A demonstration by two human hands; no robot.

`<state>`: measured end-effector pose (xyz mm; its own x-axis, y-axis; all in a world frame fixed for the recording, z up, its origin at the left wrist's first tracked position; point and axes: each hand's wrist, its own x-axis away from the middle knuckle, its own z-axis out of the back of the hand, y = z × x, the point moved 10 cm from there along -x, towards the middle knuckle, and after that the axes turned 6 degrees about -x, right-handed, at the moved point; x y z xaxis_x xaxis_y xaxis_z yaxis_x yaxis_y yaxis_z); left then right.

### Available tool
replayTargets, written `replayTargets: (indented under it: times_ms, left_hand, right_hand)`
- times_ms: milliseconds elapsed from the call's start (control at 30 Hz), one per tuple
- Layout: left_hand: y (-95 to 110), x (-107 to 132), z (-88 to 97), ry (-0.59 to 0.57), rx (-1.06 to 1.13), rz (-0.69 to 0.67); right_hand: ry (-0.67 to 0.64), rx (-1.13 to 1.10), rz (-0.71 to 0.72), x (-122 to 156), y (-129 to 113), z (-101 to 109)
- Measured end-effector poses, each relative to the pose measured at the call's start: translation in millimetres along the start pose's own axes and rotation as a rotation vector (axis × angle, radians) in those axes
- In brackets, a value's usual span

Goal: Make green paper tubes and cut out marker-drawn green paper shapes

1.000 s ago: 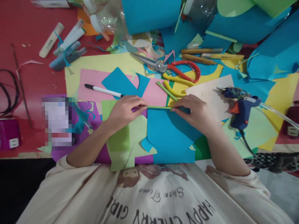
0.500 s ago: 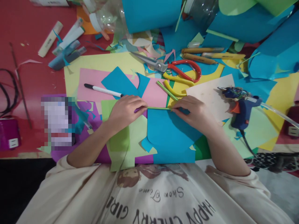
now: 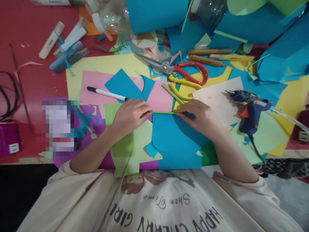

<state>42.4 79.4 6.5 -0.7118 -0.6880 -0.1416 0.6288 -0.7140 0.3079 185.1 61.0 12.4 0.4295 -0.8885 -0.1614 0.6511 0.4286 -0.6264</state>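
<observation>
Stretched level between my two hands is a thin green paper strip. My left hand pinches its left end, and my right hand pinches the right end; the fingers hide both tips. Below the strip lies a sheet of blue paper. A second green strip rests slantwise just above my right hand, close to a curved yellow paper piece. Above my left hand is a white marker with a black cap. Light green paper lies under my left wrist.
Red-handled scissors lie open-bladed beyond the hands. A blue glue gun with its cord sits at the right. Several markers, a phone, paper scraps and clear bottles surround the work area on the red table.
Almost nothing differs. Both hands keep the green strip stretched in the same place.
</observation>
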Motion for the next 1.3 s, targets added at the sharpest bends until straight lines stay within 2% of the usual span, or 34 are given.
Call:
replayTargets:
  times_ms: [233, 433, 667, 833, 967, 1300]
  left_hand:
    - [6, 1, 3.3, 0.043, -0.033, -0.063]
    - [8, 1, 1.5, 0.011, -0.077, -0.073]
    - [15, 2, 7.9, 0.071, -0.138, -0.134]
    - [26, 4, 13.7, 0.130, -0.262, -0.214]
    - [33, 5, 12.8, 0.123, -0.332, -0.252]
    - [38, 6, 14.1, 0.103, -0.343, -0.250]
  right_hand:
    - [-0.008, 0.018, 0.010, 1, -1, -2]
    - [0.004, 0.037, 0.025, 1, -4, -1]
    - [0.017, 0.072, 0.067, 1, -8, 0]
    - [0.012, 0.066, 0.067, 1, -7, -1]
    - [0.017, 0.067, 0.075, 1, -8, -1]
    - [0.032, 0.079, 0.072, 1, -9, 0]
